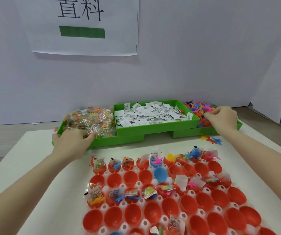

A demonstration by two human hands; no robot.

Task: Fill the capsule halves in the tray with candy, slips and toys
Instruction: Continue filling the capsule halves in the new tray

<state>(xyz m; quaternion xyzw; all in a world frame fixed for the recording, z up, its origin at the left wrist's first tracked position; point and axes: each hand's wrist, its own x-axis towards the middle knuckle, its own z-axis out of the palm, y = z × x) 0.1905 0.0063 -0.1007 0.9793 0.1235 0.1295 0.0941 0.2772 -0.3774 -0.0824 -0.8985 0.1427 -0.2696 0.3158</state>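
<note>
Left hand (pixel 72 141) is reaching into the candy bin (pixel 88 122), left of centre, fingers curling on a packet. Slips (pixel 151 113) are lying mid-frame, untouched. Right hand (pixel 221 118) is pinching among the toys (pixel 199 107), upper right; what it holds I cannot tell. Take one piece per hand, then drop into empty red halves of the tray (pixel 155 212), lower centre on the desk (pixel 34 158).

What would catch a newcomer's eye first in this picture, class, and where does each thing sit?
The tray of red capsule halves fills the near table, its far row stuffed with candy, slips and toys. Behind it stand three green bins: candy packets on the left, white slips in the middle, bright toys on the right. The left hand reaches into the candy, the right hand into the toys.
</note>
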